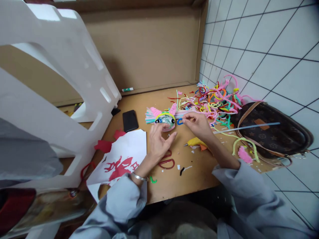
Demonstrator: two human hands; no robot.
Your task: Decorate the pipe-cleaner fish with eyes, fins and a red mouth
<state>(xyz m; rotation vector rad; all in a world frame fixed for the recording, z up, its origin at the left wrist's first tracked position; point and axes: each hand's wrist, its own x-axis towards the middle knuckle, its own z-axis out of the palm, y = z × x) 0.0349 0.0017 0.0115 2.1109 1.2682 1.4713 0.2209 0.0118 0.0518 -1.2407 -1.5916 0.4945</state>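
A small craft figure (165, 119) with googly eyes, a yellow pipe-cleaner band and pink fringe lies on the brown cardboard tabletop (174, 179). My left hand (159, 141) rests just in front of it, fingers bent and fingertips touching its lower edge. My right hand (198, 124) is pinched on a short blue pipe-cleaner piece (179, 121) right beside the figure. Both sleeves are grey; a bracelet circles my left wrist.
A tangle of coloured pipe cleaners (214, 99) lies behind my right hand. A brown patterned bag (271, 132) sits at the right. A black phone (130, 120), white paper with red print (119, 162), yellow-handled cutter (196, 142) and a white plastic chair (57, 86) surround them.
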